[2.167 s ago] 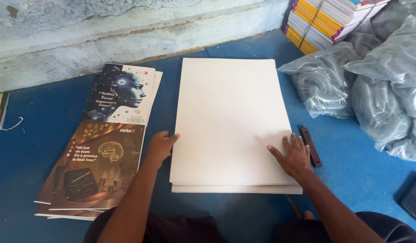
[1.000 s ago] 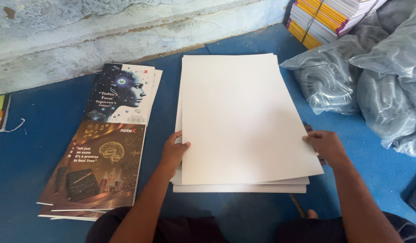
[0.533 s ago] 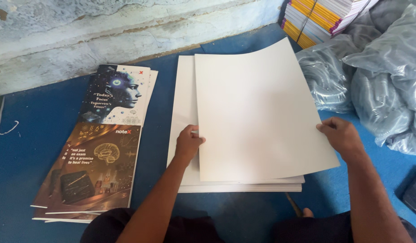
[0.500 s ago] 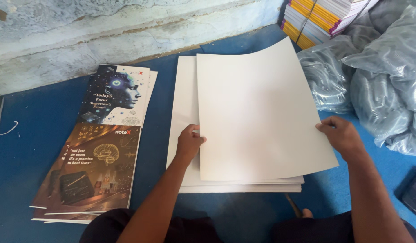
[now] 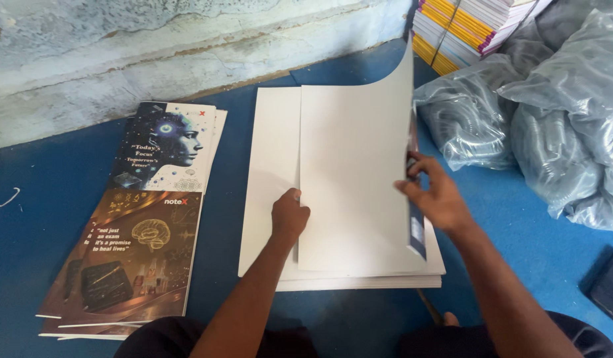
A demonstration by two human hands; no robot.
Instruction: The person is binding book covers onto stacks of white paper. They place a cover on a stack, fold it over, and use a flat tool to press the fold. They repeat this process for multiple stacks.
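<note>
Large white card sheet (image 5: 356, 179), lifted over the stack of white sheets (image 5: 270, 199) on the blue floor (image 5: 28, 265).

Sheet: long axis runs away from the person, right edge raised and curling, printed underside mostly hidden. Printed cover sheets (image 5: 137, 225) lie left; grey plastic bags (image 5: 552, 119) right, cut off by the frame. Right hand (image 5: 432, 195) pinches the raised edge; left hand (image 5: 290, 219), loosely closed, grips the sheet's left edge.

Printed cover sheets (image 5: 137, 219) lie on the blue floor (image 5: 28, 252). Well right of them sit clear plastic bags (image 5: 545, 126), with stacked notebooks (image 5: 475, 26) behind those bags.
</note>
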